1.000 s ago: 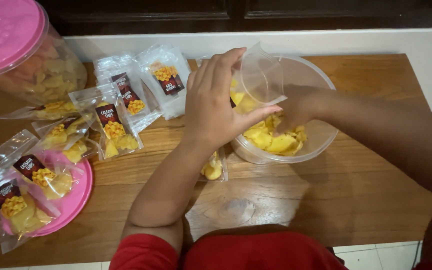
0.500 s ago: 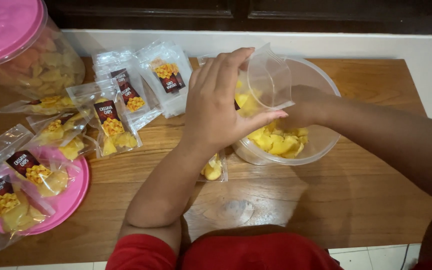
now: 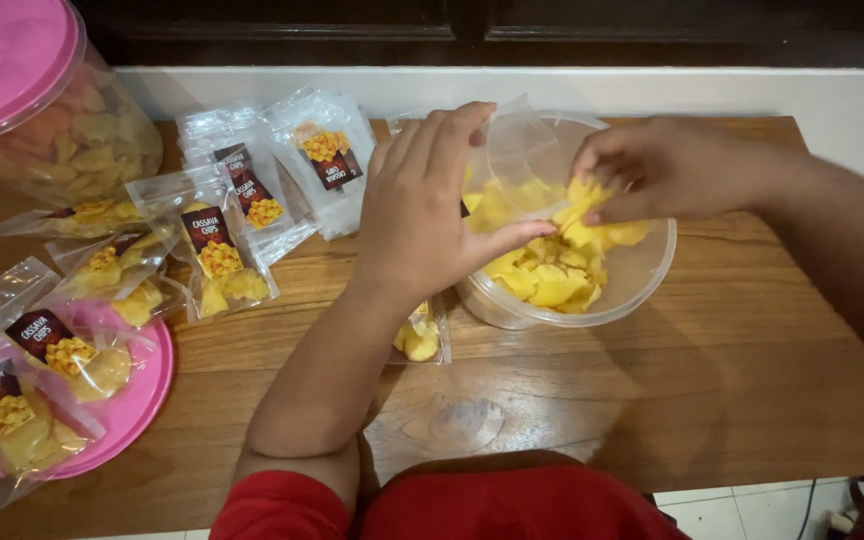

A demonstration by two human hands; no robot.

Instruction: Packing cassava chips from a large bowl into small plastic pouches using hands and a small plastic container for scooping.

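Chips (image 3: 552,275) fill the clear tub (image 3: 642,285) by the counter's (image 3: 732,380) far edge, where the left hand (image 3: 422,215) props a small clear bag (image 3: 522,165) open, grip closed on its mouth. The right hand (image 3: 652,170) pinches a few chips (image 3: 587,200) above it; a narrow, slack opening could let brittle pieces crack or spill.

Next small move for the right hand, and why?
Probably carry the pinched chips across and drop them into the clear pouch. The right hand has yellow chips between its fingertips above the plastic tub, and the left hand holds the pouch's mouth open beside it.
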